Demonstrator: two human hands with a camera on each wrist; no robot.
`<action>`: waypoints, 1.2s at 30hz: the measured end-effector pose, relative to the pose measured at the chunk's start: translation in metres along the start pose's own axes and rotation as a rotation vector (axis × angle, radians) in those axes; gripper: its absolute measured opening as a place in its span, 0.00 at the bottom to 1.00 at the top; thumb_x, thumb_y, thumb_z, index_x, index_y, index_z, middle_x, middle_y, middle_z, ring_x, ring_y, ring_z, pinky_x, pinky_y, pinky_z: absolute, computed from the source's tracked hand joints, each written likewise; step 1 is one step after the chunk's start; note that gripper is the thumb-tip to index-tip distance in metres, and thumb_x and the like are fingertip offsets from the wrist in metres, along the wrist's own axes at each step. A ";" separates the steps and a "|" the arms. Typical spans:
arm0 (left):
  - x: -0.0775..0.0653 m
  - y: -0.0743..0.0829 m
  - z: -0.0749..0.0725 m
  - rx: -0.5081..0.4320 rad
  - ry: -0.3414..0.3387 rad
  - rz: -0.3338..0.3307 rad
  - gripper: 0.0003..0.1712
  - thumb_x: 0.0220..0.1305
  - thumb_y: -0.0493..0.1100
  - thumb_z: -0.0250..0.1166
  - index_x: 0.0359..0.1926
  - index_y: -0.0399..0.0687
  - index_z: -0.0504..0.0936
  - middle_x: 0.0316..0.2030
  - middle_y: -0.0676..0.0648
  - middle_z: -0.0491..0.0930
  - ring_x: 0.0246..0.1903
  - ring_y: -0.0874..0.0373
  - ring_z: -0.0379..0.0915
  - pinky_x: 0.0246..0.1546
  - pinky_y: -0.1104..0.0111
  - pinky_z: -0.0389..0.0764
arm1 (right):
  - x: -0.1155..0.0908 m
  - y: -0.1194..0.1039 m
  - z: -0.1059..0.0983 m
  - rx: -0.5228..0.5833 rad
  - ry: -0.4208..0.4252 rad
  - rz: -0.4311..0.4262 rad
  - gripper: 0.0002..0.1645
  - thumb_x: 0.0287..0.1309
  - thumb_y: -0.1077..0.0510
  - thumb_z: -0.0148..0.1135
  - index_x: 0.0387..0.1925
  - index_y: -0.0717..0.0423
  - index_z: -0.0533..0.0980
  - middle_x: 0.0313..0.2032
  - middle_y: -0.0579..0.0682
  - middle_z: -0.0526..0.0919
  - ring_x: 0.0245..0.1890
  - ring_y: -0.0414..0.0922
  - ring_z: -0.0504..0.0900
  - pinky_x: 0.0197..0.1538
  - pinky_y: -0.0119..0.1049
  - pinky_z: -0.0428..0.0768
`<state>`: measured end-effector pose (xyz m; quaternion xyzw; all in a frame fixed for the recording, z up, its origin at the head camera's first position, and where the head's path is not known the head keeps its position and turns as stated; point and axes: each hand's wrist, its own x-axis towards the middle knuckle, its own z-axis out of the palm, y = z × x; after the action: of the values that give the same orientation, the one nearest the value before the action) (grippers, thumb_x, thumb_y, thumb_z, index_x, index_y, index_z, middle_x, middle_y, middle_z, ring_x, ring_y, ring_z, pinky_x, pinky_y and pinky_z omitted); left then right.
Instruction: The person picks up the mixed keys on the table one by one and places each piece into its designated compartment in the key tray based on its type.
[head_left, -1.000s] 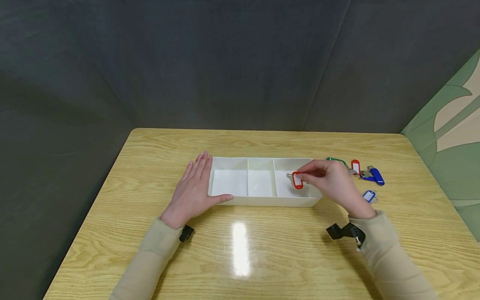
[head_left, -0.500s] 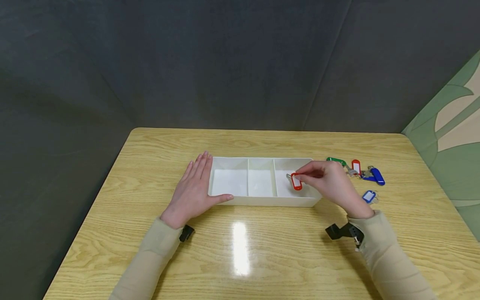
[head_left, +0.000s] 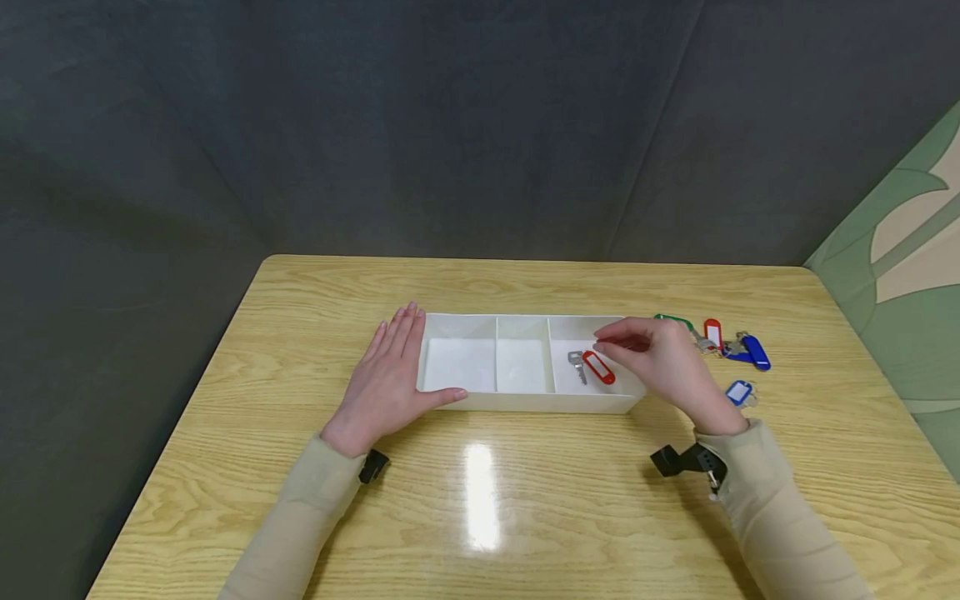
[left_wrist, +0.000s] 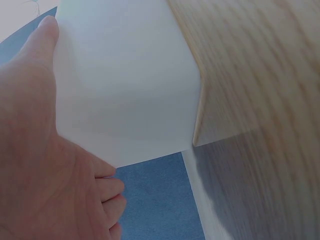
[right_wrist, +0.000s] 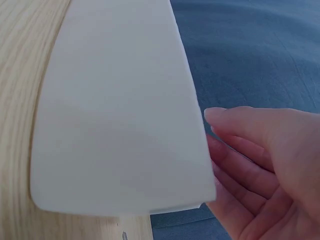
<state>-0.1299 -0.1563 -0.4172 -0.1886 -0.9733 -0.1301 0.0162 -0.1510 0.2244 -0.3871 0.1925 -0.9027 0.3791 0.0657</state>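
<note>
A white box (head_left: 525,403) with three compartments stands on the wooden table. In its right compartment lie a red key tag (head_left: 599,367) and, at its left, a silver key (head_left: 578,365). My right hand (head_left: 652,358) hovers over that compartment's right end, thumb and fingertips a little apart and holding nothing. The right wrist view has this hand (right_wrist: 265,170) behind the box's wall (right_wrist: 120,110). My left hand (head_left: 390,375) rests flat along the box's left end, fingers straight and thumb on the front rim. The left wrist view also shows this hand (left_wrist: 60,130) against the box (left_wrist: 125,85).
To the right of the box lie several keys with tags: a green tag (head_left: 672,320), a red tag (head_left: 712,333), a dark blue tag (head_left: 756,353) and a blue-framed tag (head_left: 738,392). A dark partition (head_left: 480,133) rises behind the table (head_left: 375,533).
My right thumb and fingers have parted and let go of the red key tag. It has dropped with its key onto the right compartment's floor. The left hand stays in place.
</note>
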 end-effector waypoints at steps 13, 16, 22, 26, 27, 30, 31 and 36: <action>0.000 0.001 -0.001 -0.001 0.000 -0.002 0.73 0.56 0.87 0.48 0.80 0.37 0.38 0.80 0.40 0.35 0.78 0.51 0.27 0.76 0.60 0.32 | -0.002 -0.004 -0.006 0.030 0.030 0.029 0.07 0.61 0.57 0.74 0.41 0.53 0.88 0.39 0.46 0.89 0.32 0.40 0.86 0.35 0.23 0.81; 0.000 0.001 -0.001 -0.001 -0.001 0.000 0.73 0.56 0.87 0.48 0.80 0.37 0.38 0.80 0.40 0.35 0.78 0.51 0.27 0.76 0.60 0.32 | -0.002 -0.004 -0.007 0.051 0.022 0.044 0.08 0.62 0.56 0.73 0.42 0.54 0.88 0.40 0.46 0.89 0.33 0.41 0.86 0.36 0.23 0.81; 0.000 0.001 -0.001 -0.005 0.003 -0.001 0.73 0.56 0.87 0.49 0.81 0.37 0.38 0.80 0.40 0.35 0.78 0.51 0.27 0.76 0.61 0.32 | -0.003 -0.004 -0.011 0.075 0.022 0.050 0.10 0.63 0.56 0.72 0.43 0.56 0.88 0.41 0.48 0.89 0.35 0.41 0.87 0.37 0.24 0.82; 0.000 0.000 -0.001 -0.006 0.005 -0.002 0.73 0.56 0.87 0.49 0.81 0.37 0.38 0.80 0.40 0.35 0.78 0.51 0.27 0.76 0.61 0.31 | -0.004 -0.004 -0.013 0.077 0.029 0.059 0.10 0.64 0.55 0.71 0.44 0.55 0.88 0.41 0.48 0.89 0.35 0.41 0.86 0.37 0.24 0.82; 0.000 0.000 -0.001 -0.007 0.004 -0.002 0.73 0.56 0.87 0.49 0.81 0.38 0.38 0.80 0.40 0.35 0.78 0.51 0.27 0.76 0.61 0.31 | -0.004 -0.004 -0.013 0.073 0.032 0.061 0.10 0.64 0.55 0.71 0.44 0.55 0.88 0.41 0.48 0.89 0.35 0.41 0.86 0.37 0.24 0.82; 0.000 0.000 -0.001 -0.006 0.004 -0.001 0.73 0.56 0.87 0.49 0.81 0.38 0.38 0.80 0.40 0.35 0.78 0.51 0.27 0.76 0.61 0.31 | -0.004 -0.004 -0.015 0.064 0.042 0.066 0.11 0.65 0.54 0.71 0.44 0.54 0.88 0.41 0.47 0.89 0.35 0.41 0.85 0.37 0.24 0.81; 0.000 0.000 -0.001 -0.006 0.004 -0.001 0.73 0.56 0.87 0.49 0.81 0.38 0.38 0.80 0.40 0.35 0.78 0.51 0.27 0.76 0.61 0.31 | -0.004 -0.004 -0.015 0.060 0.045 0.067 0.11 0.65 0.54 0.71 0.45 0.54 0.88 0.41 0.48 0.89 0.35 0.41 0.85 0.37 0.23 0.81; -0.001 0.000 -0.001 -0.010 0.006 0.001 0.73 0.56 0.87 0.49 0.81 0.37 0.38 0.80 0.40 0.35 0.78 0.51 0.27 0.76 0.60 0.32 | -0.005 -0.003 -0.018 0.034 0.070 0.063 0.11 0.65 0.54 0.70 0.44 0.54 0.88 0.41 0.48 0.89 0.36 0.39 0.84 0.38 0.22 0.80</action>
<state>-0.1292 -0.1565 -0.4160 -0.1888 -0.9724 -0.1357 0.0185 -0.1459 0.2369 -0.3734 0.1517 -0.8989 0.4027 0.0823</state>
